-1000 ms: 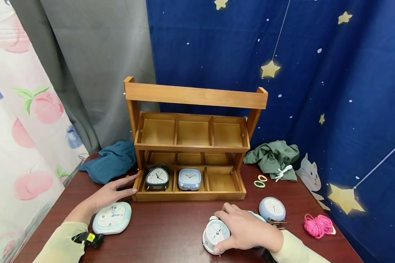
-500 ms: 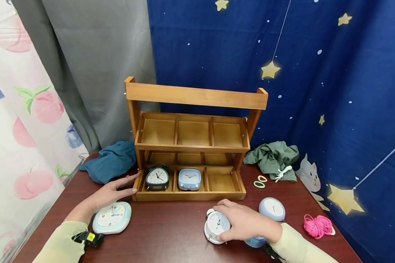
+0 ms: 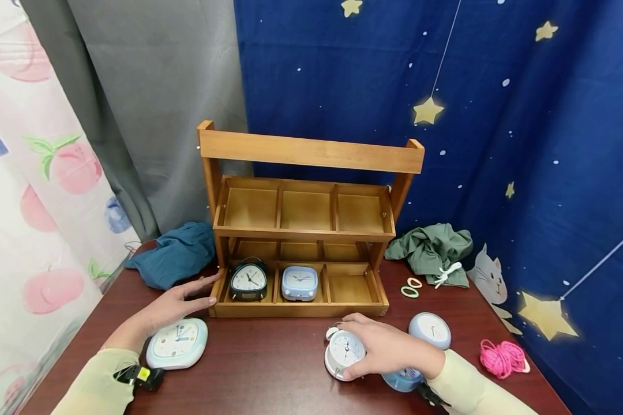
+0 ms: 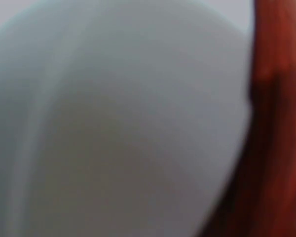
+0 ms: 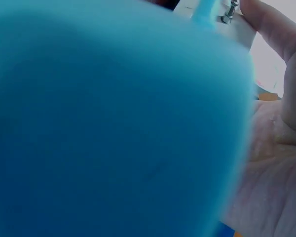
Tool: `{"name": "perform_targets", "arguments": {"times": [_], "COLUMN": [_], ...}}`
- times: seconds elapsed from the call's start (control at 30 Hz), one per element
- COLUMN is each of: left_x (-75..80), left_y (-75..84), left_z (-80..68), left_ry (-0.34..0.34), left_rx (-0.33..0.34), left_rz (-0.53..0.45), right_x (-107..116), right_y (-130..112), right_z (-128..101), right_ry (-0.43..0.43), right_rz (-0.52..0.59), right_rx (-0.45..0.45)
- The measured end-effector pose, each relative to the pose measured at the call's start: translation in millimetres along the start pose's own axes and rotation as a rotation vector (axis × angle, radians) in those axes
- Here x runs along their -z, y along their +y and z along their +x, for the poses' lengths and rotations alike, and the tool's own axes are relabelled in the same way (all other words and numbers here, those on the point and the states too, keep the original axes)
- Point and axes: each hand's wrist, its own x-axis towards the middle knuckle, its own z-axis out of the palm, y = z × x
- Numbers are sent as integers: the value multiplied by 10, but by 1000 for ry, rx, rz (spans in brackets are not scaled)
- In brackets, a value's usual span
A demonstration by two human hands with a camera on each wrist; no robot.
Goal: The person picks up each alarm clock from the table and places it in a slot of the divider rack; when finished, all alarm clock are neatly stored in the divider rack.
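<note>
The right hand (image 3: pixel 389 350) is curled round a small white twin-bell alarm clock (image 3: pixel 345 353), thumb under its lower rim and fingers over the top, the dial turned toward the camera; the clock sits low at the front of the dark red surface (image 3: pixel 270 369), just before the wooden organiser (image 3: pixel 301 230). Whether it rests on the surface or is slightly raised cannot be told. Judged from this, the step in hand is the pick-up of that clock. The organiser's lower front row holds a black clock (image 3: pixel 247 280) in the left compartment and a pale blue square clock (image 3: pixel 299 282) in the middle one, and the right compartment (image 3: pixel 350 288) stands vacant; the next move likely calls for a lift over the low front rail and an upright set-down there, dial forward, bells kept off the dividers. The left hand (image 3: pixel 173 305) lies flat with fingers straight, fingertips at the organiser's left front corner, seemingly steadying it; a pale rounded clock (image 3: pixel 177 343) lies face-up just beside that wrist. A blue-grey round clock (image 3: pixel 430 330) stands near the right forearm, and another blue object (image 3: pixel 404 379) shows partly under it. Only the head view gives the layout. The right wrist view is filled by a blurred blue mass (image 5: pixel 113 123), showing only the palm and a small metal fitting at the top edge. The left wrist view shows a blurred pale curved surface (image 4: pixel 118 128), perhaps the rounded clock, and a strip of red-brown.
</note>
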Motion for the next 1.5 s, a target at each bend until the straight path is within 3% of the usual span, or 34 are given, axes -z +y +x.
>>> {"name": "perform_targets", "arguments": {"times": [0.3, 0.57, 0.97, 1.23, 1.5], "left_x": [-2, 7, 4, -4, -7], "left_y": [-6, 4, -8, -11, -20], "left_z": [-3, -1, -9, 11, 7], "left_ry": [-1, -2, 1, 0, 3], "left_rx": [2, -6, -3, 3, 0], "left_rz": [0, 4, -4, 9, 11], "right_x": [-2, 312, 625, 641, 589], "right_y": [23, 16, 488, 750, 850], "right_z": [19, 30, 436, 702, 891], "right_ry": [41, 149, 307, 283, 185], "right_rz": [-34, -33, -98, -172, -185], "right_rx": [35, 64, 38, -11, -33]}}
